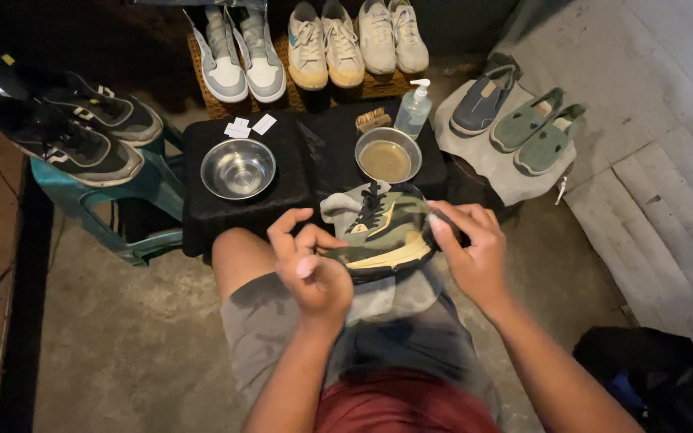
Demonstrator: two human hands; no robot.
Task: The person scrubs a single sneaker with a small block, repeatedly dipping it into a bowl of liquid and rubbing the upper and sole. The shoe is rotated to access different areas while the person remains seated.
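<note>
A green camouflage sneaker [380, 228] with black laces lies on its side over a grey cloth [395, 295] on my lap. My right hand [473, 248] grips its heel end. My left hand [308, 266] hovers at the toe end with fingers curled, touching the sole edge; whether it holds anything small I cannot tell.
A black covered table [298, 172] ahead carries an empty steel bowl [238, 168], a bowl of murky liquid [387, 155], a brush [373, 119] and a pump bottle [415, 107]. Black sneakers [82, 128] sit on a teal stool, pale sneakers [314, 44] behind, green slip-ons [537, 128] on a cloth at right.
</note>
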